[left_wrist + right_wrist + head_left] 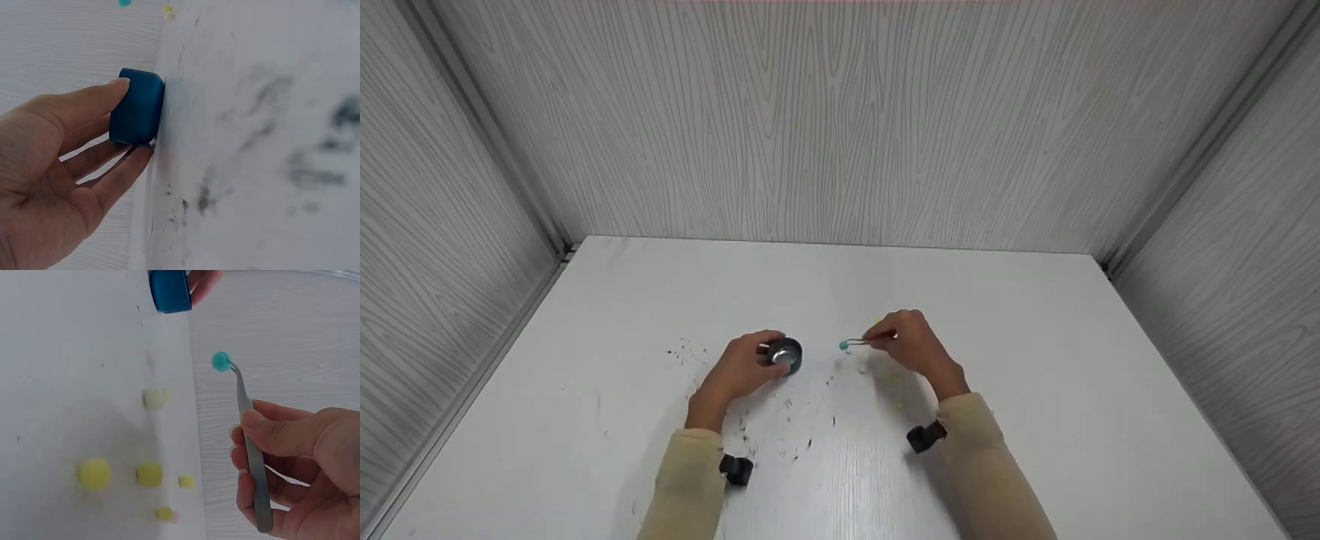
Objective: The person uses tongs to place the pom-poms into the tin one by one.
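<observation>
My left hand (741,367) grips a small round cup (138,107), blue outside and silvery inside, between thumb and fingers. In the left wrist view its base is right at the table surface; in the head view its mouth faces up. Metal tweezers (256,467) with a bent tip are pinched between the thumb and fingers of my right hand (320,455). A fuzzy teal pom-pom (221,361) is caught in the tweezer tips, above the table and to the right of the cup.
On the white table (1020,322), several yellow pom-poms (94,473) and a pale cream one (154,398) lie below my right hand. Dark smudges (742,431) mark the surface around my left hand. Grey wood-grain panels (840,127) enclose the back and sides.
</observation>
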The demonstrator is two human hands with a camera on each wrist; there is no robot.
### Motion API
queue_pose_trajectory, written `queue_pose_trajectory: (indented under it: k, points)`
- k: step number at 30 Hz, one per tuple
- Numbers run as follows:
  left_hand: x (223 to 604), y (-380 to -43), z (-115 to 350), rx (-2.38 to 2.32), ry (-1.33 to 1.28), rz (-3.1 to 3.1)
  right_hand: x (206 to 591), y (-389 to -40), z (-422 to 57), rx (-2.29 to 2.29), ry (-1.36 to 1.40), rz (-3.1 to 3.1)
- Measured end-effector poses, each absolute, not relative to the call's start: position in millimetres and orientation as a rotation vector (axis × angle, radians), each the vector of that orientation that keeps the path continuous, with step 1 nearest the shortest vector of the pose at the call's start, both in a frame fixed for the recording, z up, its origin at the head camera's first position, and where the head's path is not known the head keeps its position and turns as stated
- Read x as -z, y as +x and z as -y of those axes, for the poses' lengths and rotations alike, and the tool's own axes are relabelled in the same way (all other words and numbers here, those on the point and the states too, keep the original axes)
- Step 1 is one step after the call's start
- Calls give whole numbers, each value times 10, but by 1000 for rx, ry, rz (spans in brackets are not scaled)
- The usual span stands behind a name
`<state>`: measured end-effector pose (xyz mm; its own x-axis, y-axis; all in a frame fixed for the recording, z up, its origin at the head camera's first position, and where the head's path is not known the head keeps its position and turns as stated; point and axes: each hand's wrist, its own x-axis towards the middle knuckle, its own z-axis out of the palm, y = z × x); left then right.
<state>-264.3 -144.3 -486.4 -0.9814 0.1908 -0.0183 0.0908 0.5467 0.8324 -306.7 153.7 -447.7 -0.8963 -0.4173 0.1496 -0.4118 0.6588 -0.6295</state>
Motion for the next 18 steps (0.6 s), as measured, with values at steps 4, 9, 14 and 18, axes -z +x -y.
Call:
queue_pose_trajectory:
  k: [4,9,14,18]
  points:
    - [4874,-2636,1443,-1415,248,-2683,4494,-3066,-1386,1069,-753,-2859]
    - [4874,-2640,1436,-1411,244,-2687,4533,-3067,-1221,1082,-760,-2844]
    - [4878,-2639,1432,-1388,247,-2699,4553,-3061,-1084,1077,-764,-2839]
    - [4877,-2642,1433,-1348,262,-2713,4559,-3067,-1006,1047,-769,-2848]
